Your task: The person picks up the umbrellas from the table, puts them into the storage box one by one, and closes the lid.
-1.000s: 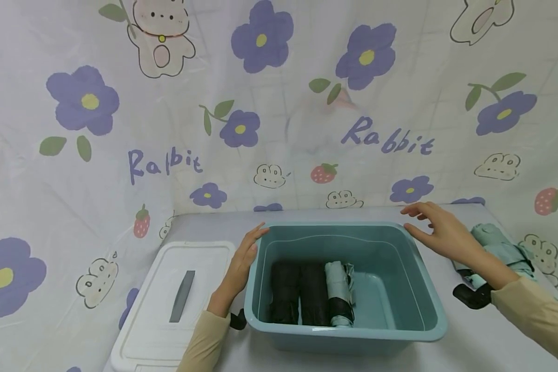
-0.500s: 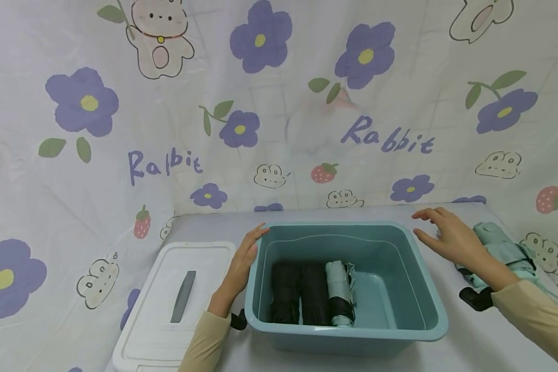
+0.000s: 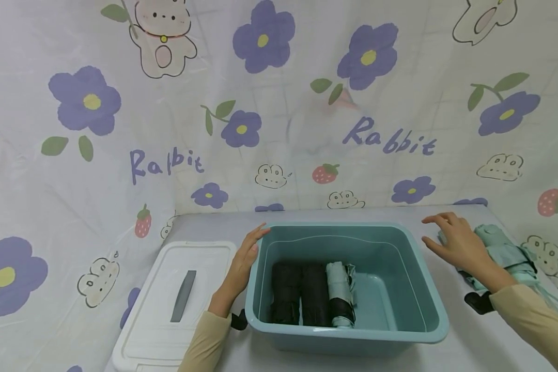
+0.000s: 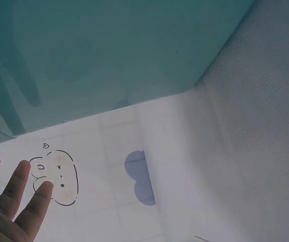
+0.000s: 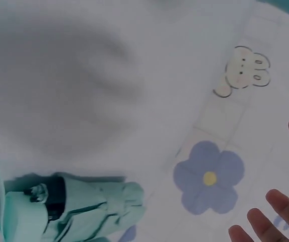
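Note:
A blue-green plastic bin (image 3: 344,333) stands on the table. Two black folded umbrellas (image 3: 314,294) and a mint folded umbrella (image 3: 338,287) with a black band lie side by side in its left half. My left hand (image 3: 239,266) rests against the bin's left side, fingers straight and fingertips at the rim. In the left wrist view those fingers (image 4: 16,194) spread below the bin's wall (image 4: 109,50). Beyond the bin's right rim hovers my right hand (image 3: 460,245), fingers loosely bent, holding nothing. Mint umbrella fabric (image 3: 499,245) lies beside it, partly hidden by hand and forearm.
A white lid (image 3: 144,330) with a grey handle (image 3: 183,297) lies left of the bin. Behind the table hangs a printed curtain (image 3: 297,113) with flowers and rabbits. The right wrist view shows a mint umbrella (image 5: 101,204) lying near the curtain.
My right hand has drawn away from the bin's right rim, to the right and slightly down, toward the mint umbrella. The left hand and the bin have stayed in place.

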`<state>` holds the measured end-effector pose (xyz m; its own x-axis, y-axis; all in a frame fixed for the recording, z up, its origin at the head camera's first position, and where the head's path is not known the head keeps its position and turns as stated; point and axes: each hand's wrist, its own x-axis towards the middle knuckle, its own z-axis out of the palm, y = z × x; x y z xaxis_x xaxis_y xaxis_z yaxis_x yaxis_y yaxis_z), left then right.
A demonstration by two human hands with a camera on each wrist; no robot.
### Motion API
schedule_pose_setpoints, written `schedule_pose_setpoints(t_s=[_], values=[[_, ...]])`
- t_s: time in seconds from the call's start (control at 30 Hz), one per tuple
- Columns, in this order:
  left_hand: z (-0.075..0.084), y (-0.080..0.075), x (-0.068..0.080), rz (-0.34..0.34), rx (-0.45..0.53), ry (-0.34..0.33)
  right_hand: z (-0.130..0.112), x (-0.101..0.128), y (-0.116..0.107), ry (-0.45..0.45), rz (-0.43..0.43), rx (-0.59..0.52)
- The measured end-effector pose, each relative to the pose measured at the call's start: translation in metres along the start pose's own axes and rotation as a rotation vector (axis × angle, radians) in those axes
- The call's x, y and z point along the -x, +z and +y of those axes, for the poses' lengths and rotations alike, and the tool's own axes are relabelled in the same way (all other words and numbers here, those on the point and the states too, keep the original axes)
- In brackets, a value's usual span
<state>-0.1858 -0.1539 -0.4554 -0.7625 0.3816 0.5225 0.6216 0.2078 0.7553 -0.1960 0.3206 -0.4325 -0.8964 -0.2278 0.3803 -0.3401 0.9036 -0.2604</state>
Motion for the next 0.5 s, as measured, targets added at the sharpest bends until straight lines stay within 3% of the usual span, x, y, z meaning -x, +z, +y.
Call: schedule_pose_setpoints(t_s=[0.47, 0.5], values=[[0.002, 0.000, 0.000, 0.002, 0.014, -0.005, 0.039, 0.012, 0.024, 0.053, -0.015, 0.043], [-0.004, 0.001, 0.000, 0.002, 0.016, -0.008, 0.042, 0.013, 0.025, 0.048, -0.013, 0.050]])
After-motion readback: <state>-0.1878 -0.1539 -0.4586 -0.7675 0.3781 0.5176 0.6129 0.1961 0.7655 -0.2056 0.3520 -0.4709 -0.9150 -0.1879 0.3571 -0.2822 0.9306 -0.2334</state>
